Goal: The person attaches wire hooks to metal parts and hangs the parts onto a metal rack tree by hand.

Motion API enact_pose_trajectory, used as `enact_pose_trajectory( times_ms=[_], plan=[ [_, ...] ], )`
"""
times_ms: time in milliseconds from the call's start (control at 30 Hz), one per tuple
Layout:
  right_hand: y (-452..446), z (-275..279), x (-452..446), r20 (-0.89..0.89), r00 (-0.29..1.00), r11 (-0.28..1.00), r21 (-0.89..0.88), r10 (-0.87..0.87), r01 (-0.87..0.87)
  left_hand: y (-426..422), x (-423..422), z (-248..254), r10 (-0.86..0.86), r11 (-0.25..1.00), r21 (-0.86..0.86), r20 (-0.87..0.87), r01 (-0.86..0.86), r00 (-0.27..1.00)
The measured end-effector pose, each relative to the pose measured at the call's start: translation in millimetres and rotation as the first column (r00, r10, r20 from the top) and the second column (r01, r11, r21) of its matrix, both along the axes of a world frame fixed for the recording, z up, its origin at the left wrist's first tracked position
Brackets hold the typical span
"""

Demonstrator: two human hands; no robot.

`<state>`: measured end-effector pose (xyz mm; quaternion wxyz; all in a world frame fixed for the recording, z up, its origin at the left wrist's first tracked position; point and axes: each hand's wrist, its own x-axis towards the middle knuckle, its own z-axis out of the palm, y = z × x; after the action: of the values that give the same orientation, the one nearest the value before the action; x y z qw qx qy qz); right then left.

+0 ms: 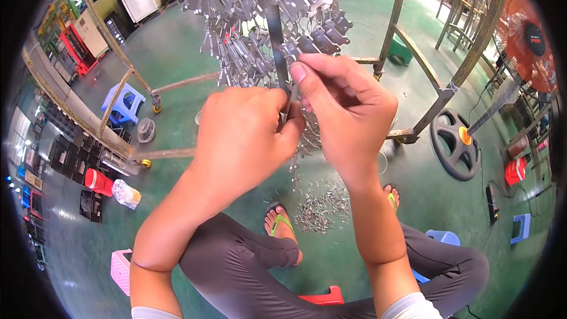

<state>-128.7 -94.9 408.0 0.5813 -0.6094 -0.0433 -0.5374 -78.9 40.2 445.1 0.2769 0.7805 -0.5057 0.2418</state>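
Rows of silvery stamped metal brackets (pixel 236 53) hang around a dark upright pole (pixel 271 23) in front of me. My left hand (pixel 242 133) is closed beside the pole, thumb pressed to the curled fingers; what it grips is mostly hidden. Just right of it, my right hand (pixel 351 109) pinches a thin metal piece (pixel 295 90) between thumb and forefinger, close to the lower brackets. The piece's exact kind is too small to tell. Below, a pile of small bent metal bits (pixel 322 207) lies on the floor between my feet.
A rusty wheeled frame (pixel 407 53) surrounds the hanging parts. On the right stands an orange fan (pixel 525 41) with a round black base (pixel 455 145). Blue stool (pixel 123 103), red jug (pixel 98 182) and plastic bag (pixel 126 194) are at left. A pink stool (pixel 121 270) is near my left elbow.
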Motion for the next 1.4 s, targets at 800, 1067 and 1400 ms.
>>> enact_pose_trajectory(
  times_ms=[800,1067,1400],
  plan=[
    [-27,26,15,-0.015,0.98,0.967,0.166,0.2,-0.194,-6,59,93,0.019,0.982,0.141,0.582,-0.124,0.813],
    [-30,31,16,-0.031,0.974,0.965,0.145,0.225,-0.218,-7,49,90,0.095,0.981,0.104,0.49,-0.167,0.866],
    [-26,36,15,-0.019,0.957,0.948,0.149,0.289,-0.283,-2,43,87,-0.027,0.998,-0.047,0.286,0.042,0.958]
  ],
)
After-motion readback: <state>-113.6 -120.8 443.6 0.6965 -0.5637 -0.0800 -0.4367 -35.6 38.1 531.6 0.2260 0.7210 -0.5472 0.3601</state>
